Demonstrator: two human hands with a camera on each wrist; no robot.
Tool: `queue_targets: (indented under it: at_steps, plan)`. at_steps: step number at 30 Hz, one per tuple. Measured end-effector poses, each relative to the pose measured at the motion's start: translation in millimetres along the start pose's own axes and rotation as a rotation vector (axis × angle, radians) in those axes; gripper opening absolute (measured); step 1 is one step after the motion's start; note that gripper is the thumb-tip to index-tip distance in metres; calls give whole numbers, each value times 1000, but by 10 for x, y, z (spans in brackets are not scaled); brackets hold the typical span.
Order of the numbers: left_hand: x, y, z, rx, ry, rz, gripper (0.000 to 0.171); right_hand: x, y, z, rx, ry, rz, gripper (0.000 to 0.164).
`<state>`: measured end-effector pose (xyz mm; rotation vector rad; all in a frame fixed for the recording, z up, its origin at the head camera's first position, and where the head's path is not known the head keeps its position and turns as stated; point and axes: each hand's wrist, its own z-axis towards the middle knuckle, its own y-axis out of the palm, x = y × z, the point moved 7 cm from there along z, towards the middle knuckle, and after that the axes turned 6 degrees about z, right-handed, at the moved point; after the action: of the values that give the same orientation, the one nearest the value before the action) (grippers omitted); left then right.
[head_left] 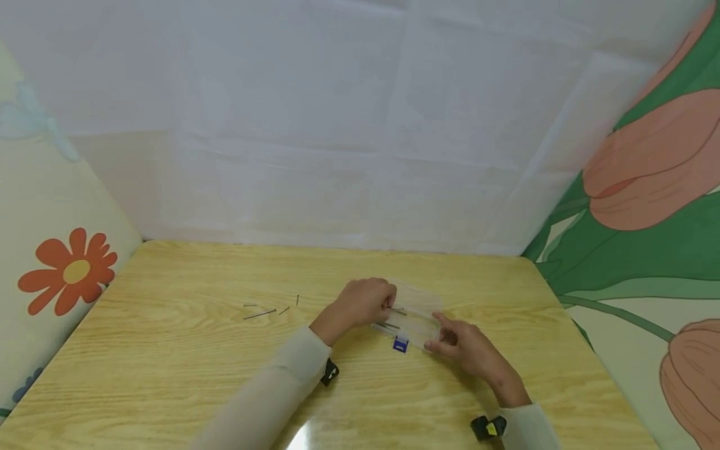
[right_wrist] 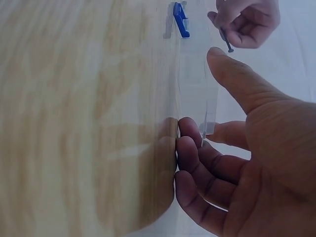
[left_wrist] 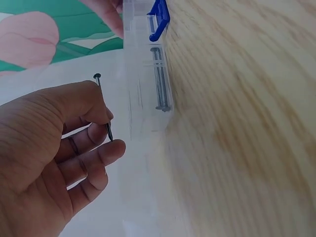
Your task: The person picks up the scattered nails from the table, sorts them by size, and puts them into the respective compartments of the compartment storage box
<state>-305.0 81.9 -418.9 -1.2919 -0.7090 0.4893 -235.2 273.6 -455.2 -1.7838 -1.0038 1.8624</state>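
A clear plastic box (head_left: 419,337) with a blue latch (head_left: 400,344) sits on the table, its transparent lid folded back on the far side. Several nails (left_wrist: 160,79) lie inside it. Above the box, my left hand (head_left: 365,301) pinches a single dark nail (left_wrist: 100,90) between thumb and fingers; its flat head and pointed tip show in the left wrist view. At the box's right end is my right hand (head_left: 469,347), fingers curled against the end wall and thumb along one side, holding the box.
To the left on the wooden table (head_left: 197,356) lie several loose nails, including one long nail (head_left: 260,314) and some shorter ones. A white cloth (head_left: 292,125) hangs behind the table's far edge. Flower-patterned panels (head_left: 652,162) stand at both sides.
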Motion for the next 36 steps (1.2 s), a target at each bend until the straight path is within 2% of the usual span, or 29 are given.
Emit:
queue_targets:
  at_steps: [7, 12, 21, 30, 36]
  plan:
    - [10, 40, 63, -12, -16, 49, 12, -13, -1, -9, -5, -17, -4, 76]
    - [-30, 79, 36, -40, -47, 38, 29, -10, 2, -3, -8, -18, 1, 76]
    - [-65, 37, -30, -21, -51, 58, 18, -21, -5, -18, 3, -41, -6, 75]
    - [-138, -27, -207, 15, -60, 57, 19, -24, -1, 3, -15, -52, 1, 78]
    - [-272, -64, -370, 40, -87, 62, 19, -29, -4, -14, -23, -53, -13, 79]
